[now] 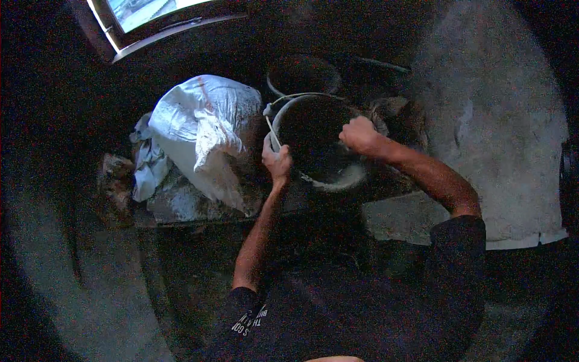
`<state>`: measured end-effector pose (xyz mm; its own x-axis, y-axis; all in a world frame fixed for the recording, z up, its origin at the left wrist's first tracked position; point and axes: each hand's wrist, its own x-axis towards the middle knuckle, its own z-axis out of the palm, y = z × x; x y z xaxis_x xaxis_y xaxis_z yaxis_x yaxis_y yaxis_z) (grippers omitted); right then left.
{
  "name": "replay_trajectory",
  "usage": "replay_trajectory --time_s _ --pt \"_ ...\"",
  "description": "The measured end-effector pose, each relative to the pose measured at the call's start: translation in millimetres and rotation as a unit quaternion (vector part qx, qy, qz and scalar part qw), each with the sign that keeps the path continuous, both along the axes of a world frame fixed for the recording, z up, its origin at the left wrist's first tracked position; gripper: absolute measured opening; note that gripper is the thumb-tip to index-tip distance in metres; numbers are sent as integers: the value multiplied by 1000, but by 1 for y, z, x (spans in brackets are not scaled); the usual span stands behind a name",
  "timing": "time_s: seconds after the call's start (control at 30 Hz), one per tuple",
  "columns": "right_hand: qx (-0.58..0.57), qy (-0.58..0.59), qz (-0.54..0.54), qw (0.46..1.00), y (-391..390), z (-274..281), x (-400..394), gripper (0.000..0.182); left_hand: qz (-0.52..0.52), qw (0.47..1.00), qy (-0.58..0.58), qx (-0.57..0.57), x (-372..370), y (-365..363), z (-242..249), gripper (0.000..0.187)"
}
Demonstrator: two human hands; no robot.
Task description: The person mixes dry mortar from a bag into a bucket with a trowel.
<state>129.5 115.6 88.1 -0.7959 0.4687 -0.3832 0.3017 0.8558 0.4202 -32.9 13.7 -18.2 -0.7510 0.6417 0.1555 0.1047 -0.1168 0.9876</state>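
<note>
A dark bucket (pixel 344 183) with pale dust along its near side stands in front of me, and its inside is too dark to make out. My left hand (pixel 277 160) grips the bucket's left rim, thumb up beside the thin pale handle (pixel 272 131). Above the right part of the bucket, my right hand (pixel 360 136) is closed in a fist. Whatever it holds, if anything, is hidden. Close to my left hand, a bulky white sack (pixel 208 114) leans with its loose folded end toward me.
Behind the near bucket sits a second dark bucket (pixel 301 75). A large pale grey sheet or panel (pixel 500 139) is at the right. Crumpled pale material (pixel 151 166) lies left of the sack, and a window (pixel 145 12) lets in light at the upper left.
</note>
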Motion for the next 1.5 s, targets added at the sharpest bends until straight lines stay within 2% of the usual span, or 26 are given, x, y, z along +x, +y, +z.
replay_trajectory --time_s 0.07,0.2,0.3,0.4,0.47,0.5,0.57,0.6,0.67,0.7,0.77,0.9,0.97,1.17,1.3,1.37,1.5 --pt "46 36 14 998 6 2 -6 9 -14 999 14 28 0 -1 4 45" --pt "42 92 66 993 14 -12 -16 10 -15 999 20 27 -1 1 2 46" --pt "11 91 24 995 2 -11 -27 9 -15 1000 -15 -15 2 -3 10 46" --pt "-24 70 3 997 -11 -16 -25 8 3 999 37 16 0 -1 0 47" --pt "-77 175 76 979 -7 -22 -8 13 -8 1000 3 -3 1 -3 8 47" --pt "-76 174 77 979 -10 -17 0 13 -7 1000 3 -2 1 -1 7 47" --pt "-147 268 119 945 -18 -6 15 13 4 1000 20 0 1 0 2 47" --pt "-147 268 119 945 -14 -6 20 13 3 1000 20 0 1 0 0 47" --pt "-137 166 61 975 -1 -5 26 12 -6 1000 9 15 0 1 -2 47" --pt "-137 166 60 975 2 -5 24 12 -6 1000 9 14 0 1 -2 47" --pt "-27 88 26 995 6 -5 20 11 13 999 34 3 1 2 -2 48" --pt "-11 100 31 994 12 -6 10 9 -1 1000 17 2 0 4 -4 47" --pt "27 180 60 981 19 -23 9 10 1 1000 12 2 0 4 -4 47" --pt "51 113 -31 992 2 -24 3 12 -11 1000 15 -11 -1 0 2 45" --pt "11 114 -31 993 -13 -10 8 13 -18 1000 8 11 0 0 0 45" --pt "-62 88 15 994 -17 0 6 14 -6 1000 25 3 0 1 0 45" --pt "-69 56 -2 996 -14 -10 0 14 -2 999 37 27 1 1 -3 45"
